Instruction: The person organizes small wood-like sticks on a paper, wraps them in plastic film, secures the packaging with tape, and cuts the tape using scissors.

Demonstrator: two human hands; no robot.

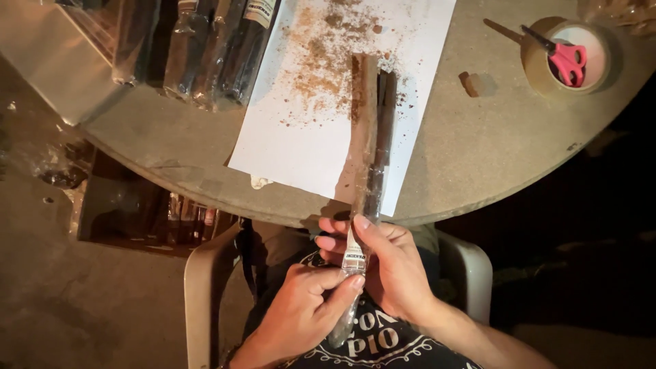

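Note:
A long narrow clear plastic sleeve point(365, 157) filled with brown sticks reaches from my lap up over the white paper sheet point(287, 143). My right hand point(389, 263) grips its lower part, thumb on the white label. My left hand point(307, 304) pinches the sleeve's bottom end between thumb and fingers. Both hands are below the table's front edge, over my lap.
Brown powder point(321, 55) is scattered on the paper. Several filled dark sleeves point(205, 48) lie at the back left of the round grey table point(478, 150). A tape roll point(560, 58) with red-handled scissors point(564, 58) sits back right. A box of packs point(150, 212) stands on the floor left.

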